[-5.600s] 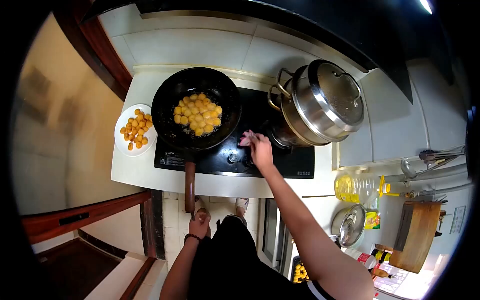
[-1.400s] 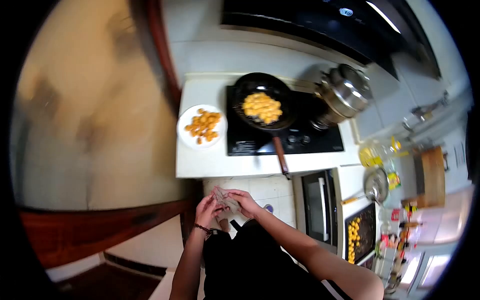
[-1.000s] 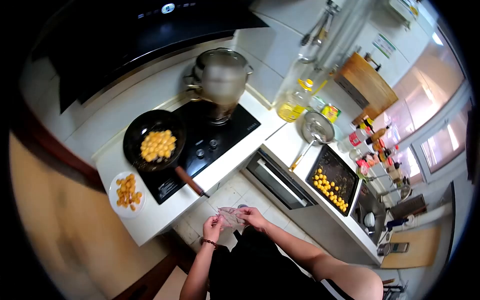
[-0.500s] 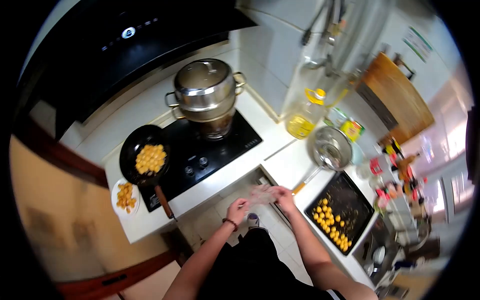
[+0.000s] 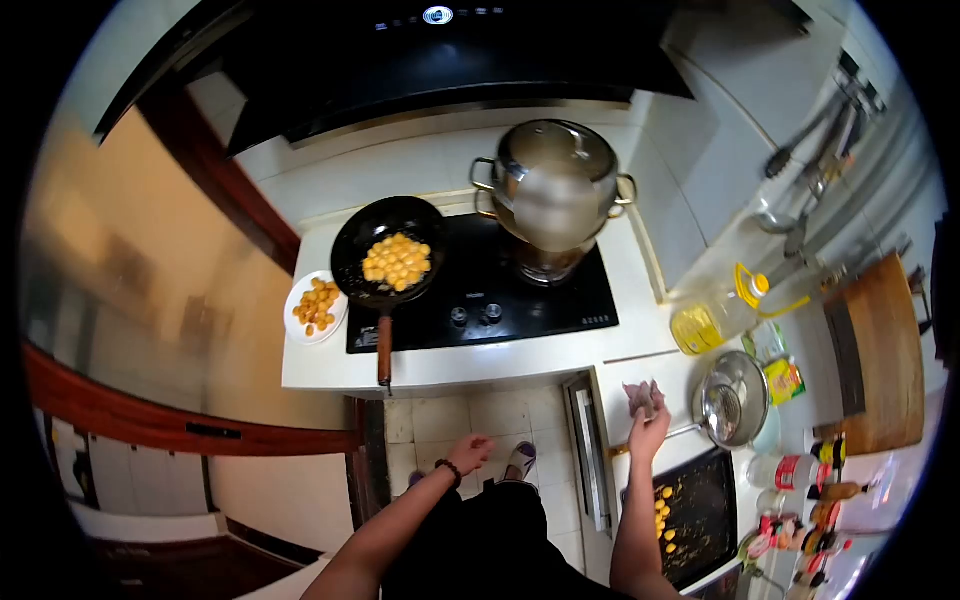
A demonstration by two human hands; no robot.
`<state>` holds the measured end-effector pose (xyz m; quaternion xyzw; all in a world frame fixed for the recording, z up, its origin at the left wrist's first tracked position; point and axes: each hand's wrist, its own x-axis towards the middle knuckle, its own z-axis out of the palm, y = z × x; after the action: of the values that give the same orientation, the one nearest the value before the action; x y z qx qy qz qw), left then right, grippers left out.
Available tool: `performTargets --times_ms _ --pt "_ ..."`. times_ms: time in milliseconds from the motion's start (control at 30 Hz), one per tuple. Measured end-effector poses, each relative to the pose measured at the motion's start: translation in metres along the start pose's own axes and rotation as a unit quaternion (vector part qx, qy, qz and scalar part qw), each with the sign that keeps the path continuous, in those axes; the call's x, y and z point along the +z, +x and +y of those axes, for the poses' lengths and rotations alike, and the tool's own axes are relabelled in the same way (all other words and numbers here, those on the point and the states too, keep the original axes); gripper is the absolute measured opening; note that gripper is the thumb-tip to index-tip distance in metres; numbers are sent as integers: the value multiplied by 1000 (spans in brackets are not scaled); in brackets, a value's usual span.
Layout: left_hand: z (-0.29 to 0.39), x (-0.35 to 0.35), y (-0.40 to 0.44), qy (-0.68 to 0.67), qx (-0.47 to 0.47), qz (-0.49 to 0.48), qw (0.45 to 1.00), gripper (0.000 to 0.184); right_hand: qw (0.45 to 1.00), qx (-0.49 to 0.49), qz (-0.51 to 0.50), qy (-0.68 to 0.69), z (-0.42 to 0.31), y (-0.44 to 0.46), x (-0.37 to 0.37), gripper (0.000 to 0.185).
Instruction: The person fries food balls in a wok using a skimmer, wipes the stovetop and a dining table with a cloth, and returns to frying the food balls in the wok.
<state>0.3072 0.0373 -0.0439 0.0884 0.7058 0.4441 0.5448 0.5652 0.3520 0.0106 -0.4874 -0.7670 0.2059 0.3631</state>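
Right hand (image 5: 650, 426) pinching crumpled cloth (image 5: 643, 398) over counter near tray edge (image 5: 735, 500); left hand (image 5: 471, 454) empty, loosely open

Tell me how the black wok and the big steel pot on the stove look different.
The wok is black and shallow, while the pot is silvery and tall. The wok is open, showing yellow balls; the pot has a lid on. The wok has one long brown handle, the pot looped side handles. Both sit on the black stovetop.
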Motion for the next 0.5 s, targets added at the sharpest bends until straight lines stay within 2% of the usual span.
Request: performTargets --times_ms 33,67,100,133,167,200,267,333,367,433,500 --pt "-7 -14 -7 -13 5 10 1000 35 992 62 -19 111 -17 -11 15 43" --pt "-17 -27 -13 -58 -8 31 998 36 981 132 -115 84 -62 -25 17 32" --pt "-25 -40 -20 -105 -20 50 993 36 954 108 -174 220 -29 -58 64 28" --pt "-34 -53 -26 -123 -12 60 990 36 926 110 -303 197 -59 -71 76 38" --pt "-42 -67 -33 -156 -24 75 985 36 847 180 -403 297 -45 -106 115 41" --pt "-51 -79 -41 -193 -35 93 976 36 819 177 -497 227 -99 -120 116 41" --pt "-69 -103 -74 -242 -13 130 962 36 763 79 -606 210 -150 -170 157 42" --pt "-96 -132 -102 -292 16 173 941 37 719 -39 -659 218 -221 -218 180 40" --pt "-111 -146 -123 -319 26 196 927 37 701 -66 -679 208 -262 -242 181 40" --pt "-138 -178 -169 -422 35 240 874 39 619 -137 -738 228 -344 -287 184 37" --pt "-180 -209 -218 -484 64 279 827 39 562 -183 -772 233 -401 -345 199 36"
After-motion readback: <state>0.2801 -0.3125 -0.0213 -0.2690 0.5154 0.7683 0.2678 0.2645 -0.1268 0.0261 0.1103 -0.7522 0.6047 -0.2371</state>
